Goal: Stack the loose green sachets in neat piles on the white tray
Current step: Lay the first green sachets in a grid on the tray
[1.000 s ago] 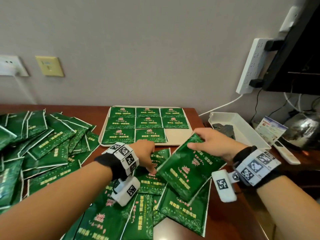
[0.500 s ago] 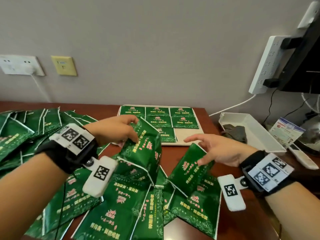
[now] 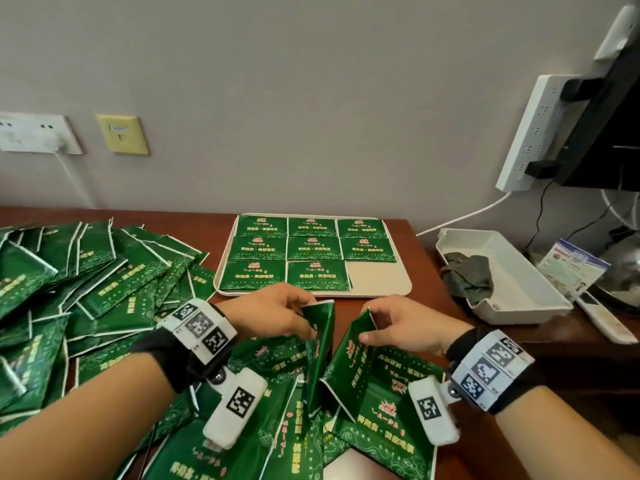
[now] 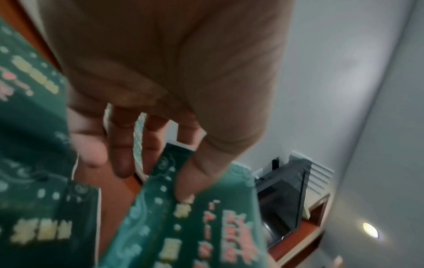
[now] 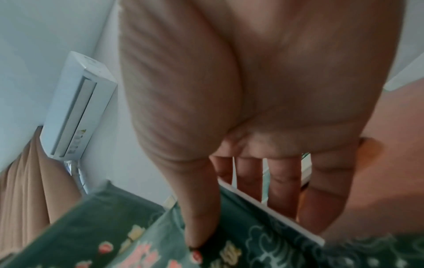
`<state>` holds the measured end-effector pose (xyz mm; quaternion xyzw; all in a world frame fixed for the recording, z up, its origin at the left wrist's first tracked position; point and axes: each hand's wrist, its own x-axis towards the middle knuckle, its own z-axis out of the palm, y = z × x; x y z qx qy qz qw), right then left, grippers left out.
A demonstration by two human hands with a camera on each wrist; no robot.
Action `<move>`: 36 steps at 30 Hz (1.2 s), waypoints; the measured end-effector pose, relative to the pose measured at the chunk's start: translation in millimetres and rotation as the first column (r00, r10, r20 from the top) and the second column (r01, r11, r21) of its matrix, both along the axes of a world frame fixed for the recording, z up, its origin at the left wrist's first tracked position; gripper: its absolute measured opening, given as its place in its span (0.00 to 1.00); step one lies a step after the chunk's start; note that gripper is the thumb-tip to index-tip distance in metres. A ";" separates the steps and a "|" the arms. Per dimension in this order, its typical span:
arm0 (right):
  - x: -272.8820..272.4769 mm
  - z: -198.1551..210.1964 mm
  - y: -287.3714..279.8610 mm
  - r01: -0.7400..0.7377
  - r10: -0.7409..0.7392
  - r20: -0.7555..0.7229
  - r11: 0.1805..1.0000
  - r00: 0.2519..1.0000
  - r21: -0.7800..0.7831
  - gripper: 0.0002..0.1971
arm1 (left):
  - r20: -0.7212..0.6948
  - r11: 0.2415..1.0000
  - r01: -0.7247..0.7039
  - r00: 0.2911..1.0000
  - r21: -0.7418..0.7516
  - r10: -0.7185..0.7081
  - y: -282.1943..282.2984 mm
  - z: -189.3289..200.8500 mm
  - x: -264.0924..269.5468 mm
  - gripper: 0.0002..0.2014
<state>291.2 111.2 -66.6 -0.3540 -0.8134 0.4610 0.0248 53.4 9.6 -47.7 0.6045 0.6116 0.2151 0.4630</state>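
The white tray (image 3: 381, 282) lies at the back of the brown table, with green sachets (image 3: 313, 249) laid on it in rows and its front right corner bare. Just in front of it, my left hand (image 3: 306, 322) pinches one green sachet (image 3: 322, 351) by its top edge, so it hangs nearly upright. My right hand (image 3: 367, 325) grips a second sachet (image 3: 349, 358), tilted, close beside the first. In the left wrist view the thumb (image 4: 185, 181) presses on the sachet (image 4: 195, 226). In the right wrist view the thumb (image 5: 199, 217) lies on the sachet's (image 5: 252, 244) face, the fingers behind it.
A large heap of loose sachets (image 3: 86, 282) covers the table's left side, and more (image 3: 242, 445) lie under my wrists. A white bin (image 3: 512, 282) with a dark bundle stands right of the tray. Beyond it are a remote (image 3: 602, 320), a leaflet and a monitor.
My left hand picked a sachet out of the near heap and lifted it. Both hands then came together in front of the tray, each holding a sachet upright.
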 end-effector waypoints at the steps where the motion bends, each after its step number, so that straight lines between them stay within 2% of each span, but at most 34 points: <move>1: -0.7 -2.3 -1.6 -0.007 0.007 -0.024 1.000 1.000 -0.005 0.03 | -0.058 0.998 0.052 0.997 0.045 -0.050 0.5 2.1 2.0 0.07; 4: -1.9 -7.0 -3.5 -0.044 0.045 -0.051 0.999 0.998 0.012 0.03 | -0.142 0.970 0.193 0.975 0.148 -0.172 1.1 4.8 10.2 0.08; 7: 1.5 -3.8 -2.0 -0.057 0.054 -0.098 0.998 0.994 -0.020 0.05 | -0.061 0.955 0.242 0.970 0.172 -0.235 2.6 4.1 13.8 0.08; 10: 9.8 3.2 4.3 0.002 -0.054 -0.279 0.984 0.959 -0.181 0.05 | 0.069 0.950 0.262 0.958 0.170 -0.277 5.2 -2.2 13.9 0.06; 12: 13.9 8.0 11.9 0.013 -0.088 -0.359 0.979 0.929 -0.205 0.07 | 0.209 0.959 0.230 0.942 0.164 -0.261 7.4 -6.9 14.4 0.06; 16: 14.0 12.7 21.1 0.046 -0.125 -0.413 0.979 0.902 -0.196 0.10 | 0.487 0.957 0.237 0.825 0.165 -0.288 13.3 -15.5 18.8 0.09; 19: 15.2 14.8 30.9 0.104 -0.174 -0.429 0.978 0.887 -0.182 0.11 | 0.676 0.989 0.116 0.721 0.097 -0.151 15.1 -16.9 21.4 0.07; 22: 17.8 16.3 51.7 0.251 -0.321 -0.483 0.946 0.815 -0.205 0.08 | 0.732 0.990 -0.138 0.677 0.024 0.077 22.6 -9.0 10.1 0.20; 24: 17.4 11.2 70.0 0.394 -0.455 -0.505 0.890 0.733 -0.230 0.10 | 0.744 0.941 -0.337 0.622 -0.028 0.244 29.2 -1.4 -3.6 0.21; 26: 14.1 2.3 87.0 0.542 -0.551 -0.482 0.822 0.681 -0.174 0.12 | 0.755 0.875 -0.479 0.548 -0.070 0.361 37.0 2.9 -19.5 0.22; 28: 9.4 -8.3 101.3 0.624 -0.594 -0.412 0.778 0.691 -0.073 0.13 | 0.727 0.818 -0.570 0.530 -0.077 0.437 45.0 5.7 -33.9 0.18; 31: 0.7 -23.5 116.8 0.631 -0.592 -0.270 0.772 0.759 0.081 0.14 | 0.649 0.722 -0.682 0.499 -0.115 0.574 57.7 7.6 -53.7 0.06; 33: -3.5 -25.6 121.5 0.618 -0.592 -0.175 0.755 0.786 0.219 0.15 | 0.619 0.658 -0.740 0.453 -0.140 0.642 66.0 6.2 -64.4 0.05; 36: -7.1 -17.6 117.3 0.586 -0.611 -0.072 0.711 0.789 0.388 0.24 | 0.567 0.599 -0.786 0.425 -0.156 0.706 74.8 1.4 -73.3 0.06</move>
